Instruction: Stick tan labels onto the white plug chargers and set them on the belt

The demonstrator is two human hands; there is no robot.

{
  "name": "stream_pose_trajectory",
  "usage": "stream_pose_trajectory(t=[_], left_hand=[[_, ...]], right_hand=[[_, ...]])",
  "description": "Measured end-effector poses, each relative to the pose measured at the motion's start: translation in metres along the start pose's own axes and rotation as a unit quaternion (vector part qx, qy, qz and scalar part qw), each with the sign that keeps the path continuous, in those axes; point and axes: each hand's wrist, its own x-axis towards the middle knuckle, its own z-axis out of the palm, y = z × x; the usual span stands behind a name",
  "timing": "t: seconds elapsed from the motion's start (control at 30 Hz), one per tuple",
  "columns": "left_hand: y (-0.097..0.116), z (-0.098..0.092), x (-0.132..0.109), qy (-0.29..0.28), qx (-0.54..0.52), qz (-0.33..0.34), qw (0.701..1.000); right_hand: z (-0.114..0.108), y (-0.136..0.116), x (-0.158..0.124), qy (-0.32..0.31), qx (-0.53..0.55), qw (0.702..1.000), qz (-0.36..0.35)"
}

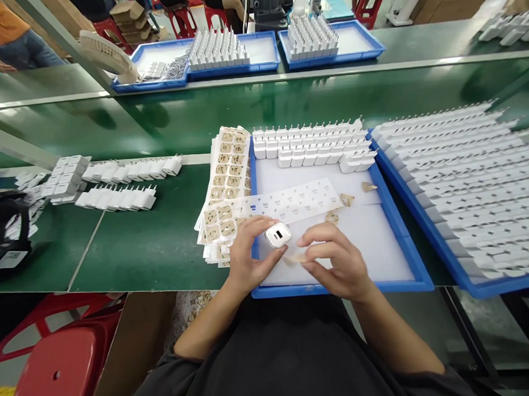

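My left hand (248,255) grips a white plug charger (278,235) between thumb and fingers, its port face turned up. Close beside it, my right hand (339,262) pinches a small tan piece of film (294,259), blurred and near the charger's lower side. Both hands are over the near part of a blue-rimmed tray (340,288). A partly peeled sticker sheet (300,201) lies across the tray's left rim. Loose tan peeled pieces (347,199) rest on the tray's white liner. Upright white chargers (315,154) stand in rows along its far side.
Stacked sticker sheets (221,176) lie left of the tray. A larger tray full of chargers (473,205) stands at the right. More chargers (118,197) and a black bag (4,235) are on the left. Other trays (262,66) sit on the back shelf. A red stool (56,374) stands lower left.
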Motion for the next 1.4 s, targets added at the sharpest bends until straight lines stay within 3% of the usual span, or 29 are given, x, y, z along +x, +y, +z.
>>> stream_pose_trajectory(t=[0.1, 0.23, 0.3, 0.33, 0.5, 0.67, 0.77, 0.83, 0.97, 1.03, 1.13, 1.27, 1.4], left_hand=[[-0.01, -0.018, 0.002, 0.042, 0.014, -0.045, 0.998], [-0.036, -0.066, 0.014, 0.133, 0.059, -0.108, 0.983], [-0.055, -0.097, 0.024, 0.154, 0.137, -0.134, 0.969], [-0.066, -0.112, 0.029, 0.154, 0.187, -0.145, 0.959], [-0.129, -0.176, 0.043, 0.059, 0.415, -0.189, 0.888], [-0.157, -0.201, 0.042, 0.048, 0.458, -0.192, 0.867], [-0.15, -0.197, 0.045, 0.063, 0.468, -0.187, 0.862], [-0.137, -0.183, 0.051, 0.046, 0.449, -0.163, 0.877], [-0.099, -0.134, 0.069, -0.073, 0.351, -0.067, 0.931], [-0.082, -0.109, 0.077, -0.137, 0.321, -0.041, 0.936], [-0.068, -0.082, 0.083, -0.214, 0.297, -0.035, 0.93], [-0.066, -0.07, 0.082, -0.266, 0.279, -0.057, 0.921], [-0.067, -0.073, 0.081, -0.293, 0.281, -0.095, 0.909]], right_hand=[[-0.026, 0.014, -0.009, 0.045, -0.006, 0.993, 0.108], [-0.078, 0.052, -0.026, 0.116, -0.267, 0.927, 0.235], [-0.098, 0.075, -0.035, 0.038, -0.341, 0.9, 0.268], [-0.105, 0.085, -0.04, 0.027, -0.361, 0.893, 0.269], [-0.108, 0.102, -0.05, 0.049, -0.32, 0.9, 0.292], [-0.099, 0.093, -0.04, 0.028, -0.362, 0.897, 0.253], [-0.095, 0.086, -0.029, 0.006, -0.375, 0.902, 0.214], [-0.086, 0.079, -0.017, -0.023, -0.36, 0.913, 0.189], [-0.048, 0.065, 0.02, -0.134, -0.281, 0.944, 0.107], [-0.02, 0.065, 0.043, -0.2, -0.227, 0.95, 0.078], [0.024, 0.079, 0.077, -0.274, -0.171, 0.942, 0.093], [0.058, 0.107, 0.103, -0.289, -0.181, 0.928, 0.148], [0.061, 0.118, 0.101, -0.295, -0.172, 0.924, 0.169]])
